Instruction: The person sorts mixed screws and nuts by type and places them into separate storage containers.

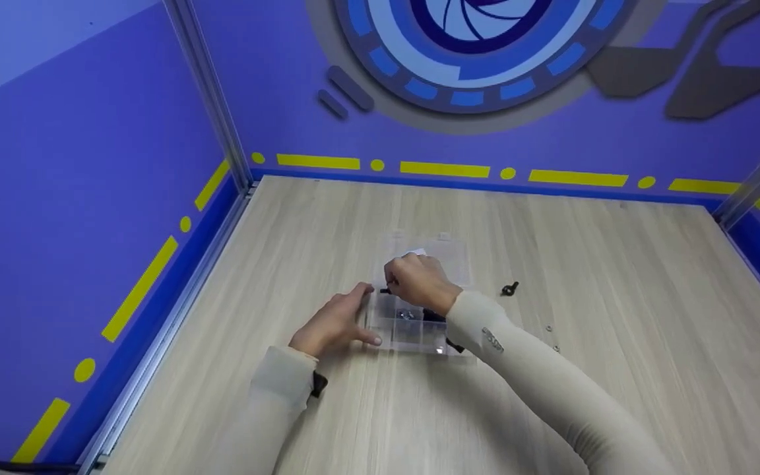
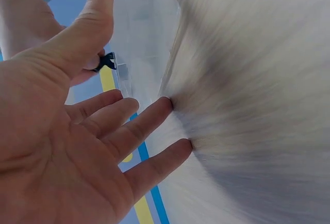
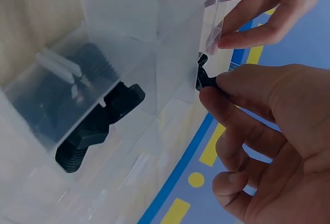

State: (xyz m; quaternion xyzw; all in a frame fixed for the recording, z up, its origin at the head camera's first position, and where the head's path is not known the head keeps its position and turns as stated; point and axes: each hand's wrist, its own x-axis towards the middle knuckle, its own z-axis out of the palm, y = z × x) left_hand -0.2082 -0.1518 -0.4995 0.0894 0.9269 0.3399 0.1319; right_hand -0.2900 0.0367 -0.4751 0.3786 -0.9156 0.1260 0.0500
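A clear plastic compartment box [image 1: 413,334] lies on the table with its lid [image 1: 454,258] folded back. My right hand [image 1: 421,277] is above its far left part, and thumb and forefinger pinch a small black wing screw [image 3: 205,78]. My left hand [image 1: 334,322] is at the box's left side, fingers spread and extended, thumb near the front left corner. Several black threaded pieces [image 3: 90,128] fill one compartment in the right wrist view. Small shiny metal pieces [image 1: 406,315] lie in a middle compartment. My right forearm hides part of the box's right side.
Right of the box, a black screw-like piece [image 1: 510,288] lies on the wooden table [image 1: 617,277]. Nearer me are two small metal nuts or rings, one farther [image 1: 549,328] and one closer [image 1: 556,348]. Blue-purple walls [image 1: 274,99] stand behind and at the sides.
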